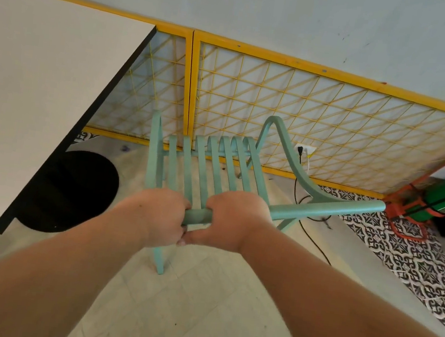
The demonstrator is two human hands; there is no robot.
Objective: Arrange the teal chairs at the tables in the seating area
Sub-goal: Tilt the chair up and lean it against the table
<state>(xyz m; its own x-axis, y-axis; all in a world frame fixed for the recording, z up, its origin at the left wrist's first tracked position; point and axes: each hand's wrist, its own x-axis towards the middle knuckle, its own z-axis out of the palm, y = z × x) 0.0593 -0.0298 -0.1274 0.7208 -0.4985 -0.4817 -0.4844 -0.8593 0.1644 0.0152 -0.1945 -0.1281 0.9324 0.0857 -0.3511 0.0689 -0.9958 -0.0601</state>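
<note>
Both hands are clamped on the top back rail of the teal slatted metal armchair (216,164) at frame centre. The left hand (163,214) and right hand (233,219) sit almost touching each other, fingers wrapped over the rail, thumbs underneath. The chair faces away toward the yellow wire-grid wall panel (308,106), with its seat slats running up-frame. It stands just right of the white square tabletop with dark edge (41,93), which fills the left of the frame; the table's round black pedestal base (76,191) shows below its edge. Whether all the chair legs touch the pale tiled floor (197,306) is hard to tell; the near left leg looks grounded.

Risks, as judgement:
- The hands grip close together at mid-rail, so there is little leverage against twisting; the chair could yaw and swing its left armrest into the table edge.
- The black power cable (311,236) trails on the floor under the right rear leg area, lower right of the chair. Dragging the chair could snag or pinch the cable, or yank the plug from the white wall socket (305,150).
- Pushing too far up-frame knocks the chair's front into the grid panel.
- The patterned black-and-white floor mat (402,257) at right could catch a leg if the chair slides that way.
</note>
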